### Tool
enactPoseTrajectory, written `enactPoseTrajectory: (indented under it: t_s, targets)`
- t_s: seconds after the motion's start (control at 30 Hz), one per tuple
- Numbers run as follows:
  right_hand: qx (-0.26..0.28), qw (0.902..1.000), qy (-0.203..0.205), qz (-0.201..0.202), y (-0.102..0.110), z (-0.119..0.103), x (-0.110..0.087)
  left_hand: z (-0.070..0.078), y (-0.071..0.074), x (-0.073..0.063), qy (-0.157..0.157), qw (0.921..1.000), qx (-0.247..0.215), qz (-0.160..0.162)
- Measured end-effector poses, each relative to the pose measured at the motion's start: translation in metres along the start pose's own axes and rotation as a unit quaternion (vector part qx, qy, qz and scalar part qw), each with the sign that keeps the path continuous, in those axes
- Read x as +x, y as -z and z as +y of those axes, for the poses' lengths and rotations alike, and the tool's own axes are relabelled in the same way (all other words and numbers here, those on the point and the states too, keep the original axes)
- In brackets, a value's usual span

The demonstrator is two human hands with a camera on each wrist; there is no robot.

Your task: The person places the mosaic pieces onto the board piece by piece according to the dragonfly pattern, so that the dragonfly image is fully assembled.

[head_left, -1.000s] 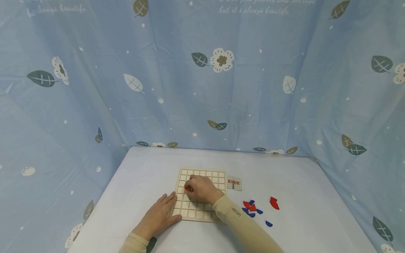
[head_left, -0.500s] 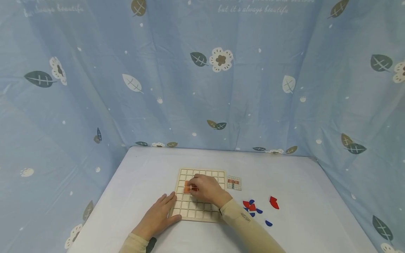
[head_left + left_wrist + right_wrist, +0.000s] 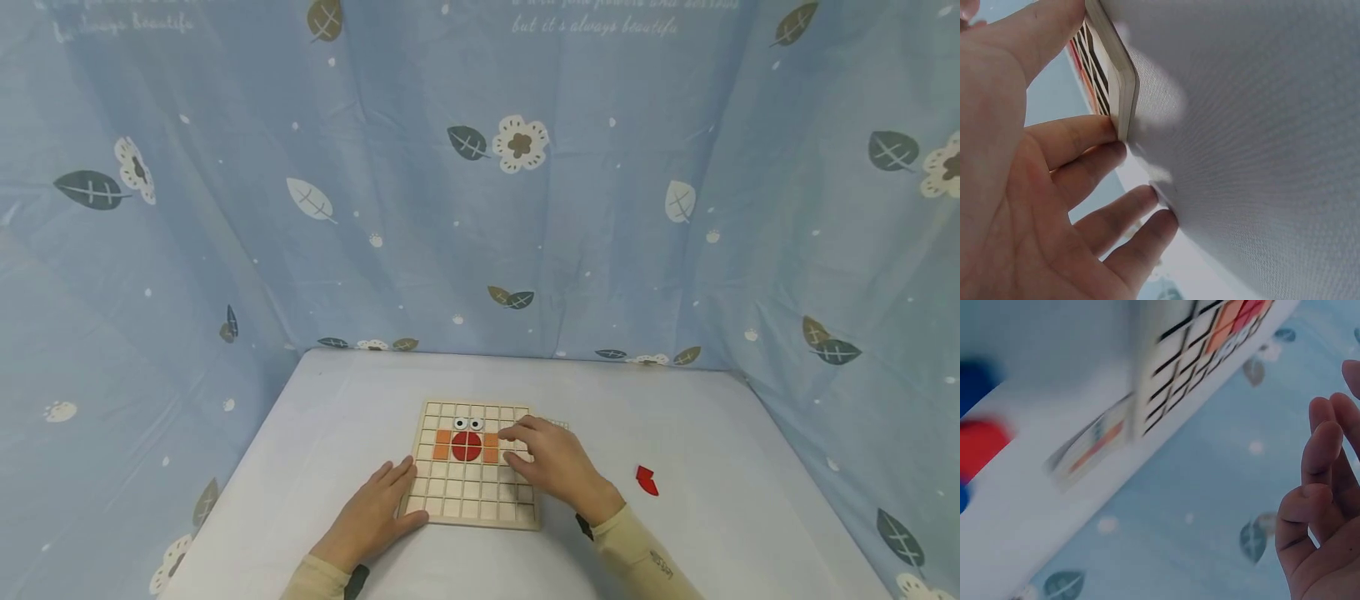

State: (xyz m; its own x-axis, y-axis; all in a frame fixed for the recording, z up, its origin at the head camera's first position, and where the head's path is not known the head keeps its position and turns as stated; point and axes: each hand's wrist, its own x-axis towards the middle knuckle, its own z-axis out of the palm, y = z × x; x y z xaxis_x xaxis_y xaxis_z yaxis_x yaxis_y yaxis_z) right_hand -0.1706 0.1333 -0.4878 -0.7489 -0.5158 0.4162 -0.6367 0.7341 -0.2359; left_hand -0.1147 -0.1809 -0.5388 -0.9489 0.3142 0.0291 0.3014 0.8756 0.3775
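Observation:
A pale wooden grid board (image 3: 472, 490) lies on the table, bearing a red disc made of quarter pieces (image 3: 467, 446). Orange tiles flank the disc on its left (image 3: 442, 445) and right (image 3: 491, 448); two eye tiles (image 3: 468, 423) sit just above it. My left hand (image 3: 375, 512) rests at the board's left edge, fingers extended, the thumb by the near corner. In the left wrist view its fingertips touch the board's rim (image 3: 1124, 81). My right hand (image 3: 558, 462) hovers over the board's right side, thumb and fingers apart, holding nothing.
Two red pieces (image 3: 647, 481) lie on the white table to the right. A small pattern card (image 3: 1100, 444) is beside the board, mostly hidden by the right hand in the head view. Blurred blue (image 3: 975, 384) and red (image 3: 982, 444) pieces show in the right wrist view.
My right hand has moved right, off the middle of the board, uncovering the red disc, eyes and orange tiles. Its forearm now hides the blue and red pile. The left hand stays put.

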Motion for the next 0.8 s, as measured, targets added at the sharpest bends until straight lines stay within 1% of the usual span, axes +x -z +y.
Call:
enactPoseTrajectory:
  t_s: [0.07,0.17,0.3,0.4,0.5,0.57,0.67,0.8]
  targets:
    - [-0.001,0.9998,-0.009,0.019,0.006,0.009,-0.012,0.000,0.000,0.000,0.003,1.0000,-0.001,-0.002]
    - [-0.003,0.9991,-0.027,0.034,0.015,0.023,-0.031,0.001,0.000,0.001,0.000,1.0000,-0.006,-0.003]
    - [-0.020,0.9969,-0.066,0.037,0.024,0.044,-0.056,0.001,-0.001,0.000,-0.003,1.0000,-0.005,-0.005]
    - [-0.028,0.9925,-0.117,0.021,0.032,0.056,-0.072,0.001,0.000,0.000,0.000,1.0000,0.001,-0.005]
    - [-0.031,0.9848,-0.171,-0.001,0.039,0.066,-0.085,0.001,0.000,-0.001,0.000,1.0000,0.002,-0.004]
    - [-0.035,0.9797,-0.197,-0.014,0.043,0.073,-0.092,0.001,0.001,-0.001,0.000,1.0000,0.002,-0.005]
    - [-0.043,0.9738,-0.221,-0.031,0.048,0.084,-0.102,0.001,0.001,-0.001,0.002,1.0000,-0.001,-0.008]
    - [-0.050,0.9682,-0.239,-0.054,0.053,0.094,-0.114,0.001,0.000,-0.001,0.005,0.9999,-0.003,-0.012]
